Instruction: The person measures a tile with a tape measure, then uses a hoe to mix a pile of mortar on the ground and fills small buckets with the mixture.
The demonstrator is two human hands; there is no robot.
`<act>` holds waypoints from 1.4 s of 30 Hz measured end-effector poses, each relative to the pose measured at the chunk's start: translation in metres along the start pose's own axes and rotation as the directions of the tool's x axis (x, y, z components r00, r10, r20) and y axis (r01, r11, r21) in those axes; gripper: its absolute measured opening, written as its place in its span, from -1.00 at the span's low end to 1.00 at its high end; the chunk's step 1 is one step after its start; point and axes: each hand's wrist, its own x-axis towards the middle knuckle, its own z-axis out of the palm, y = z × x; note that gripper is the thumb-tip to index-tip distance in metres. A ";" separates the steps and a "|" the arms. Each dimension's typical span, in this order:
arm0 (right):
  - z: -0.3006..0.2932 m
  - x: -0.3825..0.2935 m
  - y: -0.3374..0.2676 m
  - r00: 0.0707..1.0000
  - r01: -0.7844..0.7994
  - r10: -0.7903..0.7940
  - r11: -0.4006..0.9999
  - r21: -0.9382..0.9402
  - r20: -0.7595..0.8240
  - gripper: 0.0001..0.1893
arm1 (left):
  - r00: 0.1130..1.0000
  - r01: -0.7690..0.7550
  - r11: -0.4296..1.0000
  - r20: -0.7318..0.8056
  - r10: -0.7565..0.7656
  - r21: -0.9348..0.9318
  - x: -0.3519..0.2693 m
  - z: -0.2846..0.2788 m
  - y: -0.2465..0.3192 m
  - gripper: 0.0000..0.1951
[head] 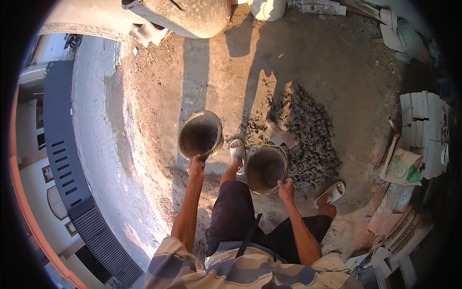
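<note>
My left hand (196, 167) grips the near rim of a dark, dirty bucket (200, 135), which is tilted so its inside shows. A second bucket (266, 169) is held at its right rim by my right hand (286, 188); it lies beside a heap of wet grey mortar (310, 137). Both buckets look empty, though their insides are shaded. A tool that looks like a hoe or shovel (283, 133) rests on the left side of the heap, partly hidden behind the right bucket. My feet in light sandals stand on either side of the right bucket.
A large drum (195, 16) and a pale bucket (267, 8) stand at the far side. To the right are stacked white blocks (415, 119), a printed sack (403, 167) and long-handled tools. A paved lane (94, 123) runs along the left, beside a dark gate (59, 144).
</note>
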 end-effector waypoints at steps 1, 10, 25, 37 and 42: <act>0.054 -0.031 -0.080 0.969 -0.147 0.136 0.989 0.035 0.207 -0.28 | 0.999 -0.038 0.998 -0.031 0.040 0.053 0.054 -0.033 0.032 -0.74; 0.262 0.205 -0.134 0.987 0.128 -0.106 0.970 0.205 -0.118 -0.44 | 0.996 -0.089 0.994 -0.027 0.088 -0.060 0.354 0.205 -0.032 -0.69; -0.031 0.060 -0.191 0.960 -0.278 0.083 0.393 0.877 0.267 0.05 | 0.779 -0.594 0.659 0.534 0.328 0.462 0.191 0.198 -0.143 -0.63; -0.032 -0.150 -0.030 0.733 -0.672 0.389 0.542 0.504 0.559 -0.59 | 0.707 0.336 0.559 0.190 -0.682 0.758 -0.044 0.164 -0.357 -0.61; -0.024 -0.181 0.031 0.853 -0.515 0.370 0.710 0.480 0.368 -0.70 | 0.789 0.075 0.594 0.317 -0.527 0.801 -0.104 0.157 -0.362 -0.54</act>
